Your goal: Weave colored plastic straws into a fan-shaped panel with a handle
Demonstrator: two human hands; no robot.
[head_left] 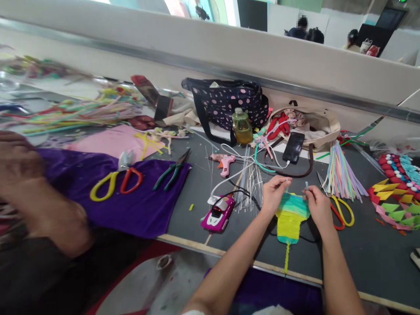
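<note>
A flat yellow and teal pipe-cleaner craft piece is between my hands, with a thin yellow stem hanging toward the table's front edge. My left hand pinches at its upper left corner, where a small pale bit shows at the fingertips. At the upper right corner, my right hand is closed on a short pale blue end that sticks up. Both hands are just above the dark table. Scissors with red and yellow handles lie beside my right hand, below a bundle of pastel pipe cleaners.
Left of my hands are a purple phone-shaped device, a pink glue gun and thin wires. A bottle, a phone and bags stand behind. Another person's arm is at far left by a purple cloth.
</note>
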